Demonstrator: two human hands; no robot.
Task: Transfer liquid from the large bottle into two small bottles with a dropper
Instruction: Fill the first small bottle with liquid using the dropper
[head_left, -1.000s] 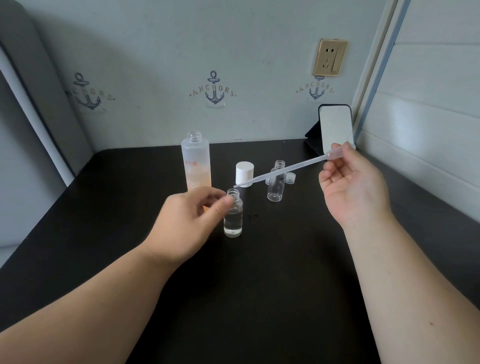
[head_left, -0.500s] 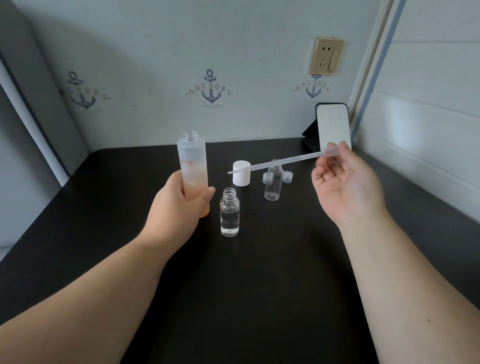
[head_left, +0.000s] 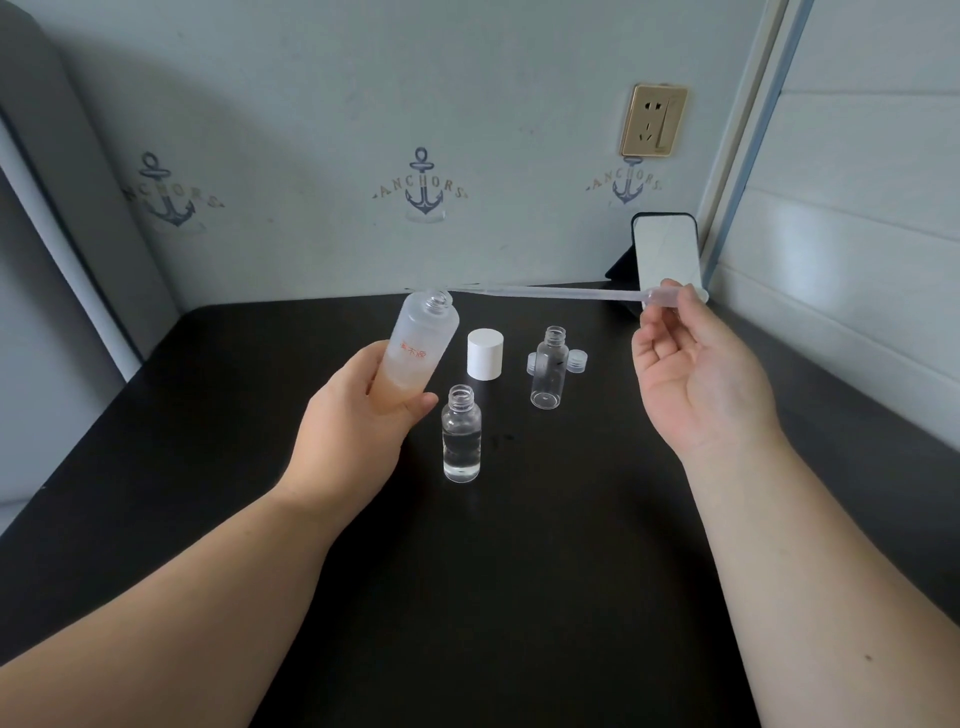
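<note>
The large bottle (head_left: 415, 353) is taken as the landmark. It is being held off the tabletop (head_left: 519, 597), tilted with its open neck leaning up and to the right, by the left hand (head_left: 358, 431), whose grip is being kept wrapped round the bottle's lower part. Pale orange liquid is being shown in that lower part.

Just right of the large bottle and nearer the viewer, the near small bottle (head_left: 461, 439) is standing upright and uncapped; clear liquid is being shown in it to roughly half its height, so its filling is judged to be under way or done. A white cap (head_left: 485, 353) is standing right of the large bottle.

Farther right, the far small bottle (head_left: 549, 368) is standing open and looks empty, with two small caps (head_left: 576, 361) lying beside it. Its filling is judged to be left.

Above, the dropper (head_left: 545, 293) is being held nearly level, its tip just reaching the large bottle's mouth; whether it is inside cannot be told. Its bulb is being pinched by the right hand (head_left: 696, 374), well right of the large bottle. Another draw is judged to be starting.
</note>
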